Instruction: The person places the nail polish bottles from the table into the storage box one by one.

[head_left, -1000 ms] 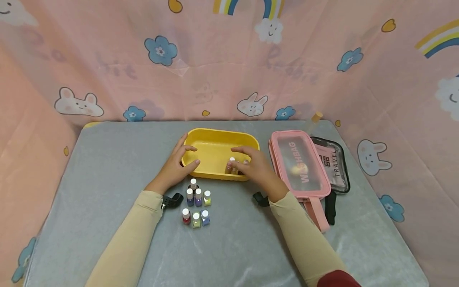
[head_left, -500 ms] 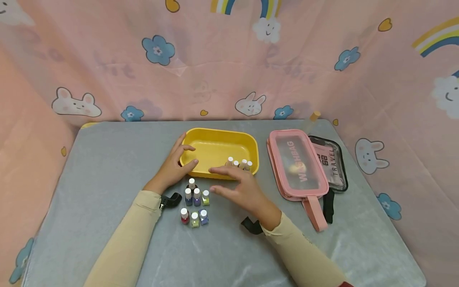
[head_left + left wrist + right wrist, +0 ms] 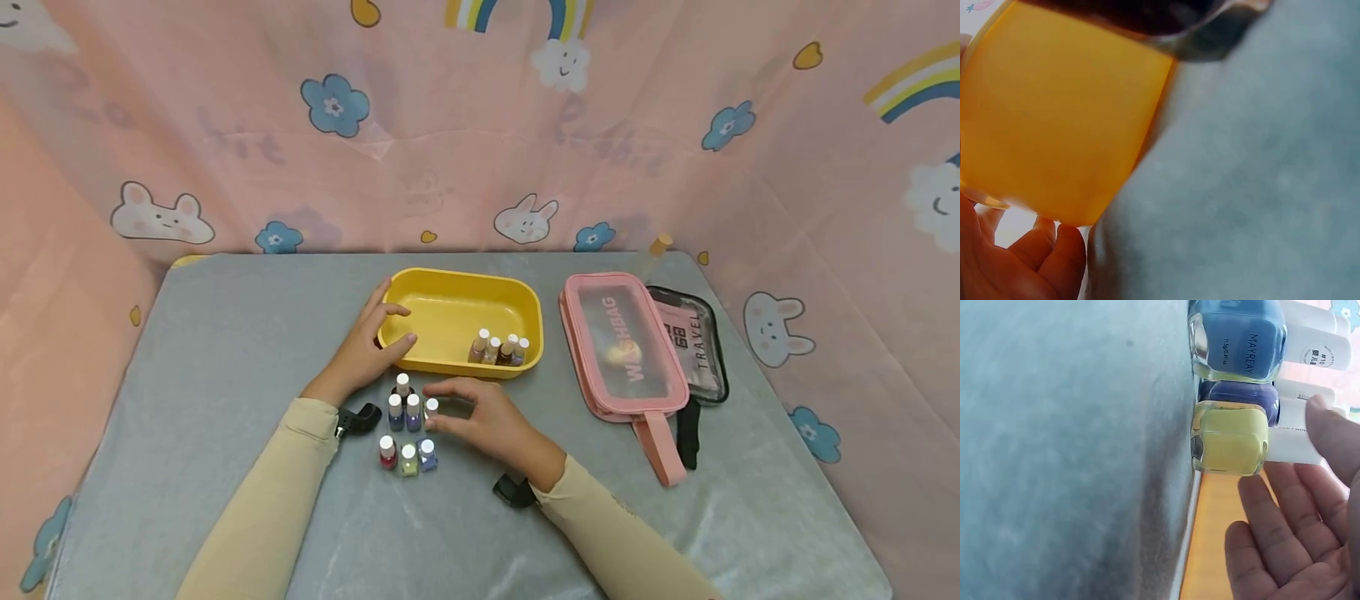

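Observation:
My left hand [image 3: 358, 352] holds the left end of a yellow plastic tray [image 3: 442, 304], with thumb and index finger over its rim. My right hand [image 3: 495, 421] is spread around a yellow nail polish bottle [image 3: 1232, 440]. Its thumb and fingers stand apart on either side of the white cap. Purple nail polish [image 3: 413, 417] and dark blue nail polish [image 3: 395, 417] stand just left of it, a black bottle [image 3: 402, 385] behind them. Nearer are red [image 3: 387, 454], light green [image 3: 408, 462] and light blue nail polish [image 3: 427, 456]. Several bottles [image 3: 491, 350] occupy the tray's near right corner.
A pink wash bag [image 3: 622, 333] lies right of the tray, its strap toward me. It partly covers a black-edged travel pouch [image 3: 701, 350]. A clear bottle with a yellow cap [image 3: 660, 244] stands behind them. A patterned pink curtain [image 3: 420, 125] borders the grey tabletop [image 3: 247, 350].
My right hand has left the bottles in the tray's right corner and come toward me and left, down to the yellow nail polish. My left hand stays at the tray's left end.

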`<state>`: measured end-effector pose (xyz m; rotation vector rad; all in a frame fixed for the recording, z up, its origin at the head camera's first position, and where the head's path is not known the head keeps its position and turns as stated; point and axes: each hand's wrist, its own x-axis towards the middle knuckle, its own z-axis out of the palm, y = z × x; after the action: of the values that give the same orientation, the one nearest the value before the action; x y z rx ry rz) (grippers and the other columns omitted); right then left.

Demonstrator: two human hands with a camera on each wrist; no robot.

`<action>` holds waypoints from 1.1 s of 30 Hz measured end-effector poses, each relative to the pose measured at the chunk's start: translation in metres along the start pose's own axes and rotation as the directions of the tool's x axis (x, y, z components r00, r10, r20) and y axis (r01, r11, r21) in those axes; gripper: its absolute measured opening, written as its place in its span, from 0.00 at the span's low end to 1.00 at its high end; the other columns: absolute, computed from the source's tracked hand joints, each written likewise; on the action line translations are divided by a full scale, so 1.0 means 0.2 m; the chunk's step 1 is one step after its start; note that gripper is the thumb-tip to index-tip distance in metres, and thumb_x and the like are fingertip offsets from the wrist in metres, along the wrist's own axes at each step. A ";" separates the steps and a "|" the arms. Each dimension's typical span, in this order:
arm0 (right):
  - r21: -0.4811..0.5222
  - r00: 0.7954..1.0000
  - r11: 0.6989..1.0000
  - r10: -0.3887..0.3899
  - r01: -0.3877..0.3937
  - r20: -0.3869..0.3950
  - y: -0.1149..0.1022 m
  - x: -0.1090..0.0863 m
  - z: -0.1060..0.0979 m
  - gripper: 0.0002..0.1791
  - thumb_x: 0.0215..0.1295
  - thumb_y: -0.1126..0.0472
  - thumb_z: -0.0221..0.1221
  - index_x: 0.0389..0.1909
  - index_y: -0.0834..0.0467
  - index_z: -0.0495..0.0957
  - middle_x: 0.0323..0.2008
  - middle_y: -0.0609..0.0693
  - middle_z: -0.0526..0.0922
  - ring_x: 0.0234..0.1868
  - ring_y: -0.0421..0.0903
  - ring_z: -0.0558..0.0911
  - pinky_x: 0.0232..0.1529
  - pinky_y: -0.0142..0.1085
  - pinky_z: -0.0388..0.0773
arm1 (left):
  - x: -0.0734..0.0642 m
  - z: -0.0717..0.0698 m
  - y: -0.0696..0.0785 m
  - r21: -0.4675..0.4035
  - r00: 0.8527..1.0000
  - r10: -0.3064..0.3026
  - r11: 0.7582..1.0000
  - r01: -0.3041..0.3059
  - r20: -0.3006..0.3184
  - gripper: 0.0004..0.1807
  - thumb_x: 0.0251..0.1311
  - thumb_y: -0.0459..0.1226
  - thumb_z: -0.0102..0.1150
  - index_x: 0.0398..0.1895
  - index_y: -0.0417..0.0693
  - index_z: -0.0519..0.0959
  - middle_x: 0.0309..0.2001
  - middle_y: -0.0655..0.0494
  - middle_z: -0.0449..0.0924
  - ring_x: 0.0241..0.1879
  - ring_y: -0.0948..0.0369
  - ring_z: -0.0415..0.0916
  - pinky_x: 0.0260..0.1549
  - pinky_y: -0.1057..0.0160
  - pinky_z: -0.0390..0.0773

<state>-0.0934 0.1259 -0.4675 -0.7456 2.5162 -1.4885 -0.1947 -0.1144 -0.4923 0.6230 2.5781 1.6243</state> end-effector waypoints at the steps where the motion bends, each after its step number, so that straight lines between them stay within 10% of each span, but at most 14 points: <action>1: -0.001 1.000 1.000 0.010 -0.010 0.003 0.00 0.00 0.00 0.23 0.62 0.61 0.77 0.58 0.58 0.86 0.55 0.48 0.88 0.59 0.44 0.84 0.64 0.44 0.78 | 0.00 0.00 0.00 -0.001 1.000 -0.001 1.000 0.001 0.001 0.24 0.69 0.46 0.65 0.62 0.45 0.76 0.87 0.53 0.39 0.84 0.48 0.41 0.77 0.35 0.49; 21: -0.070 0.998 0.995 0.065 -0.064 0.004 0.02 0.01 0.01 0.15 0.66 0.61 0.74 0.53 0.55 0.89 0.49 0.43 0.90 0.53 0.39 0.85 0.60 0.43 0.80 | 0.00 0.00 0.00 0.011 1.000 0.014 1.000 -0.014 -0.004 0.23 0.69 0.45 0.65 0.62 0.44 0.76 0.87 0.52 0.39 0.83 0.46 0.41 0.76 0.33 0.49; 33: -0.091 0.970 0.981 -0.184 0.172 -0.159 -0.09 0.04 -0.13 0.12 0.63 0.64 0.75 0.47 0.59 0.89 0.44 0.46 0.91 0.47 0.44 0.87 0.55 0.41 0.82 | -0.01 0.01 0.00 0.013 1.000 -0.030 0.999 0.030 0.006 0.22 0.70 0.46 0.64 0.62 0.48 0.76 0.87 0.58 0.37 0.84 0.48 0.42 0.77 0.36 0.50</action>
<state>-0.1030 0.1351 -0.4382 -0.9173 2.7065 -1.5792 -0.1924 -0.1130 -0.4930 0.5854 2.5827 1.5961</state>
